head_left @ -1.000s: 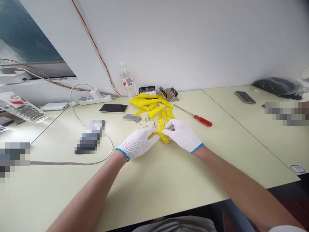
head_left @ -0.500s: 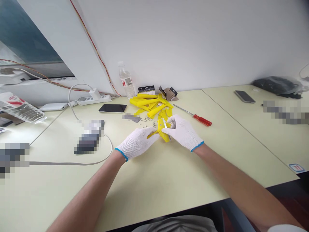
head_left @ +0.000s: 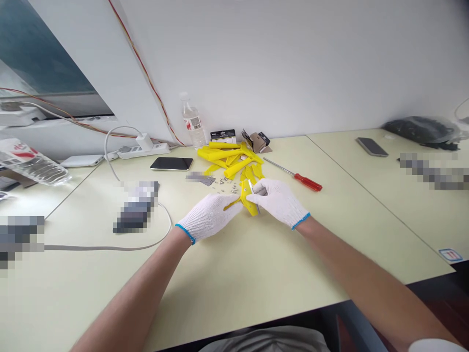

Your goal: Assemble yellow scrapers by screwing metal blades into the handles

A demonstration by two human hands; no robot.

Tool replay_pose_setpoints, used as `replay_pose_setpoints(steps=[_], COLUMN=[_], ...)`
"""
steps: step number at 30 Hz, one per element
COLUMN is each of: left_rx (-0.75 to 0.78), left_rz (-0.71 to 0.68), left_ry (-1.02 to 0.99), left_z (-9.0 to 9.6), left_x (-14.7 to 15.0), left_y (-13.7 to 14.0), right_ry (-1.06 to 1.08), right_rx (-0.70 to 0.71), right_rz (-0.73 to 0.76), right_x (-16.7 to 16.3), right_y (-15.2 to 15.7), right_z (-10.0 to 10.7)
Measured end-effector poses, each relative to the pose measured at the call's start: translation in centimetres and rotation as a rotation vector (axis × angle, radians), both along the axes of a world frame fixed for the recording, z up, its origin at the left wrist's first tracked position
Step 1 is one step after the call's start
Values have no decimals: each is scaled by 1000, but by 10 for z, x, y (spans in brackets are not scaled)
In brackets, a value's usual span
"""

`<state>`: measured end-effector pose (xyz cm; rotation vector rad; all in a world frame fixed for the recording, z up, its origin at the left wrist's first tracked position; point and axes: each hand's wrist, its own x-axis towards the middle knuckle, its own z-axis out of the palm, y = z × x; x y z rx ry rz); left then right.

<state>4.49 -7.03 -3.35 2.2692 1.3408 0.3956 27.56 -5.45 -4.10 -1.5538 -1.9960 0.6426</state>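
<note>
1. Head view: left hand [head_left: 208, 216] gripped yellow plastic piece [head_left: 246, 199] low over surface [head_left: 256, 274]; right hand [head_left: 275, 199] pinched small grey blade [head_left: 252, 189] against it.
2. Risk judged: blade slipping from gloved fingertips, nicking glove.
3. Nearby: loose screws [head_left: 227, 183], yellow parts pile [head_left: 229, 159], red screwdriver [head_left: 298, 179], crowding far side.

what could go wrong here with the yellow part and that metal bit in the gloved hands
1. The right hand pinches a thin metal piece against the yellow part held by the left hand; if it is a blade, it might cut through the knit glove.
2. The small screws lie loose just behind the hands; a sleeve or wrist could scatter them.
3. The red screwdriver lies unsecured by the right hand and may roll if bumped.
</note>
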Motion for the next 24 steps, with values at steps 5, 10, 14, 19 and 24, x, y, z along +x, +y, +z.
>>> replay_pose_setpoints(steps=[5,10,14,19,24], left_rx=[-18,-60,-99,-83,-50], left_rz=[-18,-55,-92,-92,-95], left_ry=[-29,-47,-68,-68,-49], left_z=[2,10,19,16,7], left_x=[-2,-5,-7,-7,-7], left_y=[-1,-2,-3,-2,1], right_ry=[75,101,103,173,160], right_rx=[-82,-195,-229,-261,-261], right_rz=[44,70,63,72,70], right_x=[8,14,13,9,6], right_y=[3,7,6,2,-1], right_z=[0,2,6,11,13])
